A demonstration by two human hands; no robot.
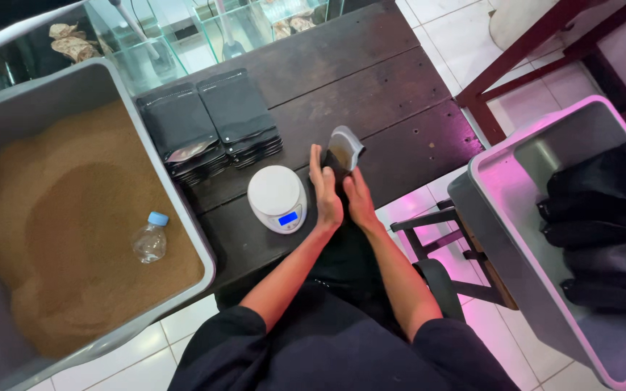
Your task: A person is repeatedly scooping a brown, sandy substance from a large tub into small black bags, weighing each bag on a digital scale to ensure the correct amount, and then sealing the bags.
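Note:
An open black pouch (343, 150) with a silvery inside stands upright on the dark wooden table (371, 94), pressed between both my palms. My left hand (325, 190) lies flat against its left side, and my right hand (359, 200) presses its right side. A small round white scale (277, 198) with a lit blue display sits just left of my left hand.
Two stacks of flat black pouches (211, 123) lie behind the scale. A big grey bin (204, 246) of brown granules holds a small plastic bottle (151, 238). At the right, another grey bin (487, 181) holds black pouches. Glass tanks (182, 36) stand at the back.

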